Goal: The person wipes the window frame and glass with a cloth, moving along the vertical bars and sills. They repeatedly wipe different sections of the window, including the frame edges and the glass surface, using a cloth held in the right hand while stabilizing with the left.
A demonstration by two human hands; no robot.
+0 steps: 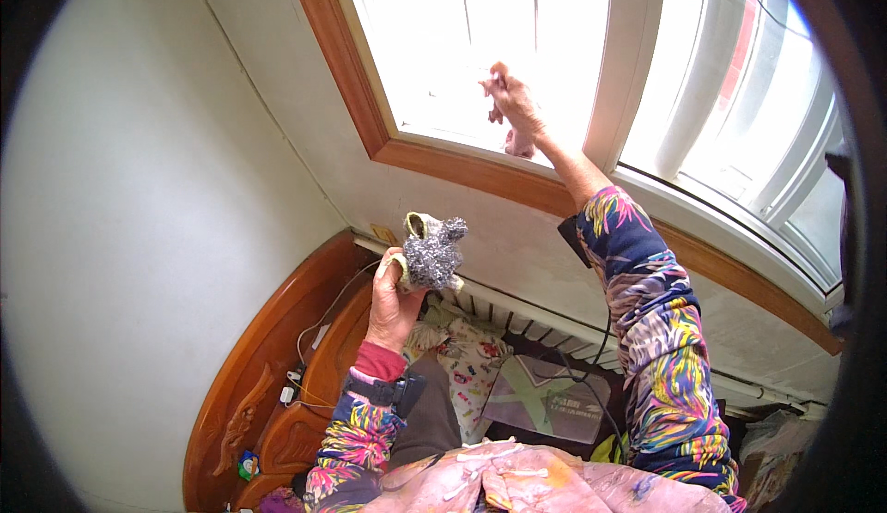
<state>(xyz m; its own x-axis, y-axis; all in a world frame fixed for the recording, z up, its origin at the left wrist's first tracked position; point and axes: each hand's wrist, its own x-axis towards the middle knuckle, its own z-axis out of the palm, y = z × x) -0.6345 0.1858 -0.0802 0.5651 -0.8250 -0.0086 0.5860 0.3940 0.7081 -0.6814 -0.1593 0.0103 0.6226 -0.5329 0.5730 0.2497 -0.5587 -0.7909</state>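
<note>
My left hand [393,301] grips a pair of grey, fuzzy knitted gloves [433,253] with pale yellow-green edging, bunched up below the windowsill; they could also be another knitted item. Raised at the bright window opening, my right hand [514,100] has its fingers bent together. Glare hides whether it holds anything. Just below it, a pinkish object [520,144] lies at the lower window frame; its kind cannot be told.
A wooden window frame [471,173] runs above a white radiator [575,346]. A carved wooden headboard [277,374] with cables stands at the left wall. Low down are a patterned cloth [471,374], a printed flat package [547,398] and a black cable [599,402].
</note>
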